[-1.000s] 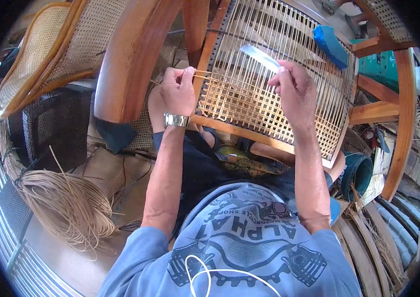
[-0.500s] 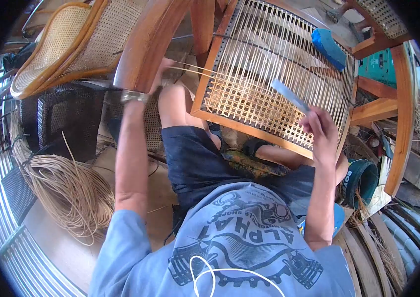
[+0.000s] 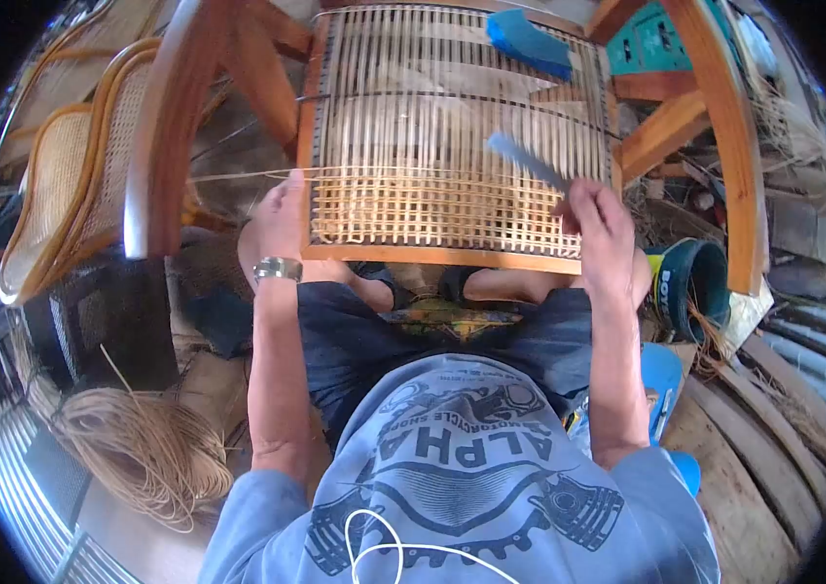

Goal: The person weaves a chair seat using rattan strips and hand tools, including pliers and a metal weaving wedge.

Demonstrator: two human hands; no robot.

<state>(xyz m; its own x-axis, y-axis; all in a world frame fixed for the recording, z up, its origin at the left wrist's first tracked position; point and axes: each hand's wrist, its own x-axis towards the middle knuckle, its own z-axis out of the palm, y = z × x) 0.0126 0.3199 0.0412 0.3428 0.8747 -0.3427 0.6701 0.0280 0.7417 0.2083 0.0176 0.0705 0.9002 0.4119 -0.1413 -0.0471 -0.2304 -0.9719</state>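
Weaving seems in hand on the seat at twelve o'clock, calling next for a taut strand, while the right hand, at two, pinches a blade and the left hand's grip, at ten, is unclear.

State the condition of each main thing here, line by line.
Seat panel: cross-woven nearest the person, largely uncrossed farther out
Flat blade: held in the right hand, over the panel
Left hand: at the panel's left edge, grip unclear
Blue piece: lying on the panel's far part
Cane bundle: loosely coiled
Bucket: open-topped
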